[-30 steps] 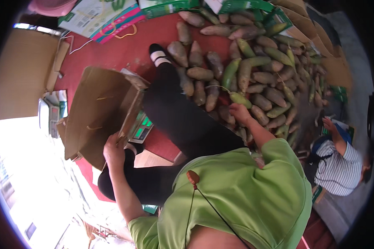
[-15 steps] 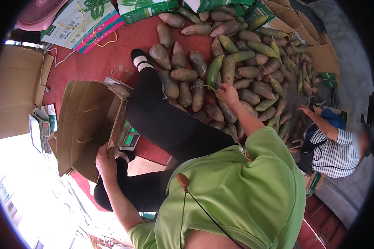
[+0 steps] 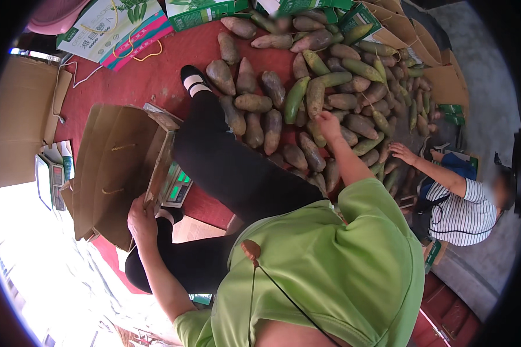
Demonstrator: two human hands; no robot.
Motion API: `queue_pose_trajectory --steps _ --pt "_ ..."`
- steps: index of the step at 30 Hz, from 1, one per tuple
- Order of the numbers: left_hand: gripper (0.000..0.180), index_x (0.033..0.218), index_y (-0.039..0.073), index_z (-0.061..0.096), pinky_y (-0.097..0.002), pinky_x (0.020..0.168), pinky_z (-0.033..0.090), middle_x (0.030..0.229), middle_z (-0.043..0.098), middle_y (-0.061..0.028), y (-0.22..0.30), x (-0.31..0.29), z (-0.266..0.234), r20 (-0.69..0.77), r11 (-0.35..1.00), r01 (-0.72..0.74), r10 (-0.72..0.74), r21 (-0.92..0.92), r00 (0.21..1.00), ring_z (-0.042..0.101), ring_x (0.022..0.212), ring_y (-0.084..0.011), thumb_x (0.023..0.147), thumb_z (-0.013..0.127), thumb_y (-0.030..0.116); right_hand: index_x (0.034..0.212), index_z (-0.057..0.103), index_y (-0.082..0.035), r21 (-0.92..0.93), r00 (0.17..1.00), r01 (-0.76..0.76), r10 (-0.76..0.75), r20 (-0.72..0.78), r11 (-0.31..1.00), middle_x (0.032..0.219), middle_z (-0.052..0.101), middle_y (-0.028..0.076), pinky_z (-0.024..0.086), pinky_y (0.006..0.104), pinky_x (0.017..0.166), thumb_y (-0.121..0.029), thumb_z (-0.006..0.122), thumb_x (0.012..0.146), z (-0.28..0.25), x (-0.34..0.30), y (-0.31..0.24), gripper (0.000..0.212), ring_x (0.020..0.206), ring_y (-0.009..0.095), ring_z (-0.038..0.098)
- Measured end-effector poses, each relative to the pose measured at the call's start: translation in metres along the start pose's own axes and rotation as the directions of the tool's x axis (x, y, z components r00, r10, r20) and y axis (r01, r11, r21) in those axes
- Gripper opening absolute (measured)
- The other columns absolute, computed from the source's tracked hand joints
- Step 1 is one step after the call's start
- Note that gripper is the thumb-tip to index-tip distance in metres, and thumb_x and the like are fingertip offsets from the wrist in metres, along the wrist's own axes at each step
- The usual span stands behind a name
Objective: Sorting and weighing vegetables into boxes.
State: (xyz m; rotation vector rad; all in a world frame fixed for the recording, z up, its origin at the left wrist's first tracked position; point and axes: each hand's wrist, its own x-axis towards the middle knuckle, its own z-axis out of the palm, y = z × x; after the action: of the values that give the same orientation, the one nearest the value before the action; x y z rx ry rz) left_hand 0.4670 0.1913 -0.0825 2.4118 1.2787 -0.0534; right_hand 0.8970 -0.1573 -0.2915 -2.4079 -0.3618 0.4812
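Note:
My left hand (image 3: 142, 221) grips the near edge of an open brown cardboard box (image 3: 101, 173), which leans by my leg. On the right, my right hand (image 3: 330, 126) is closed at the lower end of a long, muddy brown-green radish (image 3: 315, 97). That radish lies among a heap of soil-covered radishes. A brighter green radish (image 3: 296, 99) rests just left of it, and another greenish radish (image 3: 316, 134) lies partly under my fingers. A scale with a lit green display (image 3: 179, 184) shows beside the box, partly hidden by it and my leg.
Another person (image 3: 463, 208) in a striped top reaches a hand toward the heap from the right. Printed gift boxes (image 3: 121, 29) and green cartons (image 3: 200, 13) line the far side. A second scale (image 3: 58, 179) stands at the left, near a large cardboard sheet (image 3: 17, 121).
My right hand has left the thin root by the green radish and moved slightly right and away from me. The other person's hand has reached farther left. My left hand stays on the box.

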Motion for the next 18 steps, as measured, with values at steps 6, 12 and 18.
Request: queue_pose_trajectory --steps 6,12,18 --pt "0.027 0.106 0.009 0.063 -0.0420 0.077 0.047 0.097 0.062 -0.0142 -0.005 0.000 -0.005 -0.008 0.999 0.041 -0.041 -0.001 0.999 0.059 0.091 -0.0350 0.079 0.056 0.007 0.086 0.064 -0.002 0.348 0.996 -0.065 0.082 -0.035 0.935 0.074 0.056 -0.002 0.041 0.0240 0.067 -0.010 0.060 0.085 -0.053 -0.025 -0.045 0.009 0.073 0.007 0.048" --pt "0.028 0.104 0.012 0.063 -0.0414 0.077 0.048 0.096 0.062 -0.0124 0.001 0.001 -0.007 -0.024 0.998 0.050 -0.049 0.047 0.999 0.059 0.092 -0.0323 0.078 0.056 0.008 0.092 0.061 -0.002 0.385 0.962 0.177 -0.241 0.125 0.906 0.082 0.058 -0.002 0.042 0.0215 0.073 -0.008 0.054 0.090 -0.089 -0.030 -0.165 0.010 0.079 0.006 0.050" --pt "0.028 0.104 0.013 0.064 -0.0410 0.076 0.048 0.093 0.062 -0.0116 -0.005 -0.001 -0.004 -0.049 0.998 0.041 -0.039 0.048 0.998 0.060 0.090 -0.0310 0.078 0.056 0.008 0.101 0.061 0.002 0.467 0.700 0.572 -0.698 0.151 0.674 0.097 0.063 0.004 0.043 0.0250 0.086 -0.008 0.049 0.092 -0.107 -0.073 -0.344 0.017 0.094 0.012 0.057"
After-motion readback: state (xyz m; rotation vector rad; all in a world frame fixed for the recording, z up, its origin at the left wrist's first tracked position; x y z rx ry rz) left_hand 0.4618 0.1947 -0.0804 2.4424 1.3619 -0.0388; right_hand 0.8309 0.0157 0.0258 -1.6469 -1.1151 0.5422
